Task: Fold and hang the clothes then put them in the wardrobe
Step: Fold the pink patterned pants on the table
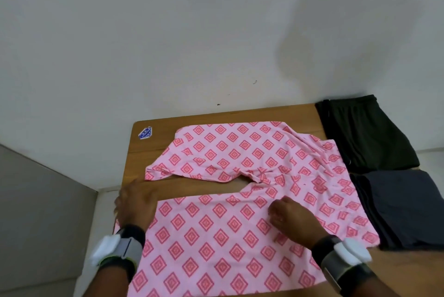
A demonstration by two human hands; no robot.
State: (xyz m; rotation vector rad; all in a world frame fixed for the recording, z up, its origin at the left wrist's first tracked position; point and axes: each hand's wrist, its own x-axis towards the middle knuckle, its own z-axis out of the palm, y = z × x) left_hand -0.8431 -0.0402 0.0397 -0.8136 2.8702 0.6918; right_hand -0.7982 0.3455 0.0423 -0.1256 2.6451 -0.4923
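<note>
Pink cotton trousers with a red diamond print [240, 200] lie spread over most of the brown wooden worktop [153, 186], waist to the right, the two legs running leftward with a strip of bare wood between them. The far leg is creased near the crotch; the near leg lies flatter and reaches to the front edge. At the right end of the worktop sit two folded garments, just beside the trousers: a folded black garment with a gathered waistband [365, 135] at the back, and a folded dark grey garment [403, 207] in front of it. The left hand [137, 203] rests at the left edge, at the end of the near leg, fingers curled down; blur hides whether it grips the hem. The right hand [293, 219] lies palm down on the near leg, fingers spread flat, pressing the cloth and gripping nothing. Both wrists carry black bands with white pods. A small blue and white sticker [145, 132] sits at the far left corner.
</note>
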